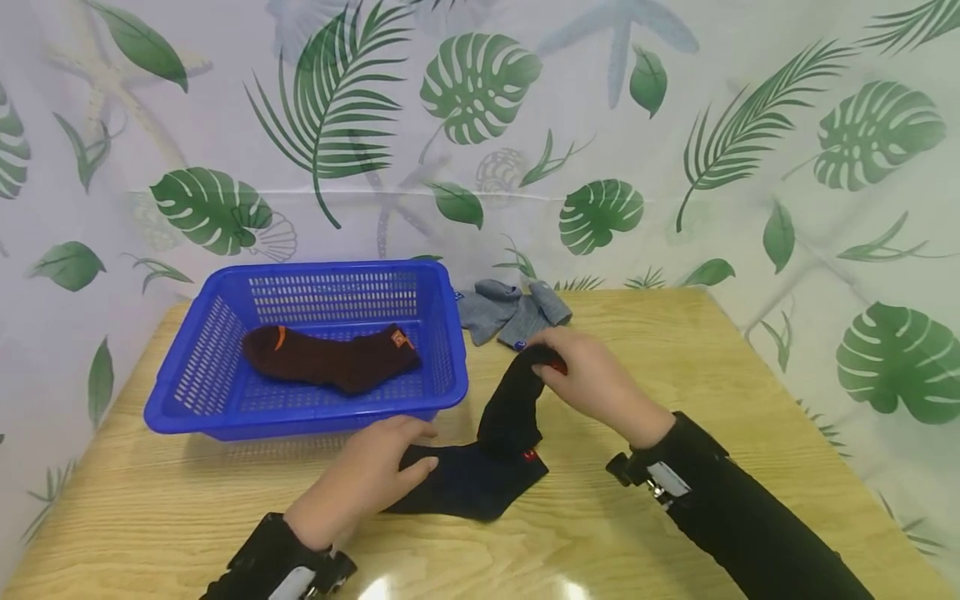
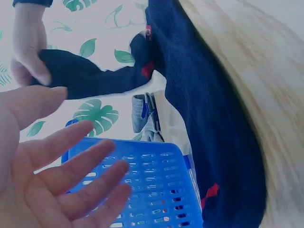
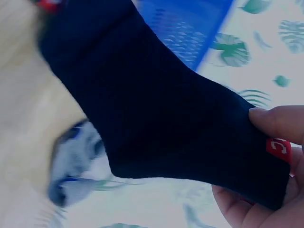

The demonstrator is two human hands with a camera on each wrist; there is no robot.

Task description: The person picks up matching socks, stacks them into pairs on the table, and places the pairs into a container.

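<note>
From the head: pinching the raised sock [image 1: 512, 408] by its far end with the right hand [image 1: 596, 379], angled near-left to the flat sock [image 1: 468, 485], laid left to right, nearer the left hand [image 1: 375, 462]. Left wrist: holding nothing, with the left hand spread. Right wrist: gripping beside the red label [image 3: 279, 148].

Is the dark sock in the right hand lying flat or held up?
Held up: the right hand pinches one end of the dark sock, raised above the table.
</note>
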